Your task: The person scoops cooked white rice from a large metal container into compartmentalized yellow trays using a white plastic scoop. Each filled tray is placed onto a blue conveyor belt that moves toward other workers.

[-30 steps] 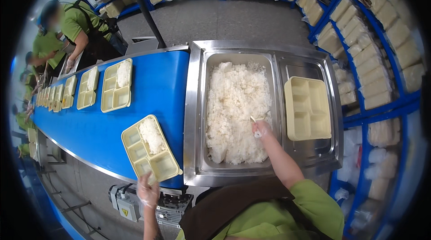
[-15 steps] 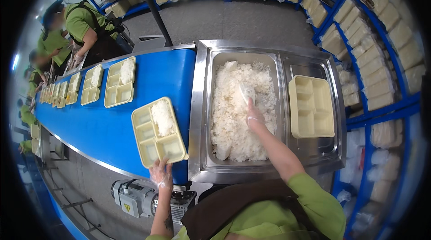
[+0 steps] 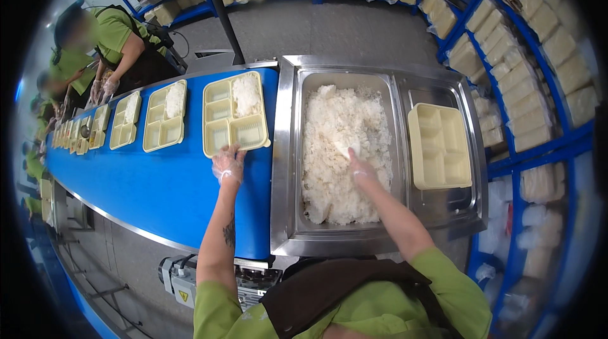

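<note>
My left hand (image 3: 228, 164), in a clear plastic glove, grips the near rim of a pale yellow compartment tray (image 3: 217, 132). White rice (image 3: 246, 95) fills that tray's far right compartment, and the others hold nothing. The tray lies on the blue conveyor belt (image 3: 171, 190), near its right end. My right hand (image 3: 363, 171), gloved as well, is closed round the handle of a white rice paddle (image 3: 345, 147). The paddle's blade is partly sunk in the heap of rice in a deep steel pan (image 3: 394, 149).
Another pale yellow tray (image 3: 441, 172), without food, stands on the steel counter (image 3: 472, 209) right of the pan. Several trays with rice line the belt leftward. Co-workers in green shirts (image 3: 119, 31) stand along its far side. Blue shelves (image 3: 516, 171) hold stacked trays.
My left hand has pushed the tray away from me along the belt and straightened it, in line with the others. The paddle has shifted slightly nearer and its blade sits deeper in the rice.
</note>
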